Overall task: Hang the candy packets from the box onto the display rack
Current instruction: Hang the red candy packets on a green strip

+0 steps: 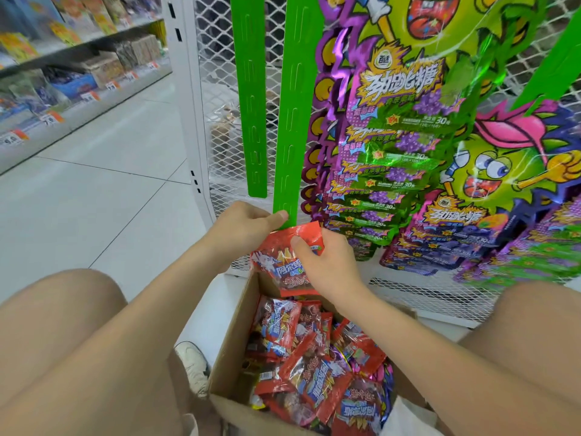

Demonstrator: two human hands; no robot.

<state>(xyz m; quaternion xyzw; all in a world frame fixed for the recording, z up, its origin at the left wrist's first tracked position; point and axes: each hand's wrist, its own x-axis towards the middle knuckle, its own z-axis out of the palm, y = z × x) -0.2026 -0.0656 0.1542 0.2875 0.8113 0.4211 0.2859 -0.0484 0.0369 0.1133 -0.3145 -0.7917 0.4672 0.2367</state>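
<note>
left hand (248,226): fingers pinch bottom end of green strip (294,136) | right hand (330,265): thumb and fingers pinch top edge of red candy packet (283,265) | packet hangs below right fingers, top just under left fingertips | box (229,341) beneath both hands

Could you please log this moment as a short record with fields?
left hand: pinches the lower end of the green clip strip
right hand: holds a red candy packet by its top edge, at that strip's end
cardboard box: open, below the hands, many red packets inside
second green strip: bare, to the left
</note>
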